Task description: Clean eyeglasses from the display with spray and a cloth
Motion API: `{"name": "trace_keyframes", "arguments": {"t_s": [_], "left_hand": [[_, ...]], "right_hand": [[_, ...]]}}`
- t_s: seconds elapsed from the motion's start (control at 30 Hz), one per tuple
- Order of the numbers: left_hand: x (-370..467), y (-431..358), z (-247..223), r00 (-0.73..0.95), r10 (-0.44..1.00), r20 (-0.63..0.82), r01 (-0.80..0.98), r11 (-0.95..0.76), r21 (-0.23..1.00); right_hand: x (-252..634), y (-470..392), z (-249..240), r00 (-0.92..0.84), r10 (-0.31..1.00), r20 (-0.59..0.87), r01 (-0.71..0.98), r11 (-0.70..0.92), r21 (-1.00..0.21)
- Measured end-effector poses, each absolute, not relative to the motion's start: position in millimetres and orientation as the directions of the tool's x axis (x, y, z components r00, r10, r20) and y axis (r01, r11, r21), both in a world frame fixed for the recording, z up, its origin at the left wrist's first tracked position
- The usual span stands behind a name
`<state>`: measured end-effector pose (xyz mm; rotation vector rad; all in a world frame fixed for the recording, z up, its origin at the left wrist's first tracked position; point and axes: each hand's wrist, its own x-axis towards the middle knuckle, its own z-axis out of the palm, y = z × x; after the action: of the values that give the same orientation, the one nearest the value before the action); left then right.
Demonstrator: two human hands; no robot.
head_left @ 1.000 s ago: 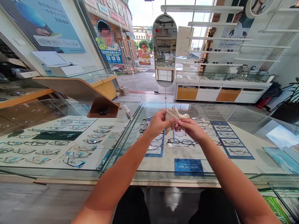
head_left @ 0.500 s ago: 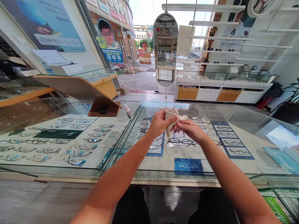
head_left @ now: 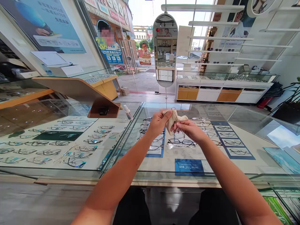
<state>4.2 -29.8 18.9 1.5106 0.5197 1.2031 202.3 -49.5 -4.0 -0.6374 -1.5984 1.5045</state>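
Observation:
Above the glass counter (head_left: pixel 164 168), my left hand (head_left: pixel 157 124) is closed on a beige cleaning cloth (head_left: pixel 172 120), its thumb pressing the folds. My right hand (head_left: pixel 191 129) pinches close beside it, with the cloth's loose end lying over its fingertips. A thin-framed pair of eyeglasses (head_left: pixel 183 134) shows in small part below the right fingers; the cloth and hands hide most of it. Beneath the hands, inside the case, sits a dark-framed pair of glasses (head_left: pixel 181 142).
A small white spray bottle (head_left: pixel 128 112) stands on the counter, left of my hands. Near it is a tilted brown stand (head_left: pixel 93 97). Rows of frames (head_left: pixel 49 152) fill the left case. A blue card (head_left: pixel 189 167) lies at the front. An oval mirror (head_left: pixel 165 50) stands beyond.
My left hand has tilted and shifted slightly, and the cloth has gone from a broad upright fold to a narrower, crumpled one. The right hand has barely moved.

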Motion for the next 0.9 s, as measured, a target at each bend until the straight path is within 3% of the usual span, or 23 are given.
{"name": "trace_keyframes", "arguments": {"t_s": [0.13, 0.5, 0.9], "left_hand": [[-4, -24, 25, 0.524, 0.757, 0.391, -0.284, -0.278, 0.918], [-20, -20, 26, 0.619, 0.719, 0.317, -0.229, -0.221, 0.948], [7, -28, 12, 0.487, 0.799, 0.353, -0.331, -0.206, 0.921]], "right_hand": [[200, -51, 0, -0.493, 0.842, 0.22, -0.222, 0.122, -0.967], [203, -52, 4, -0.452, 0.864, 0.221, -0.276, 0.1, -0.956], [197, -52, 1, -0.473, 0.858, 0.201, -0.284, 0.067, -0.956]]}}
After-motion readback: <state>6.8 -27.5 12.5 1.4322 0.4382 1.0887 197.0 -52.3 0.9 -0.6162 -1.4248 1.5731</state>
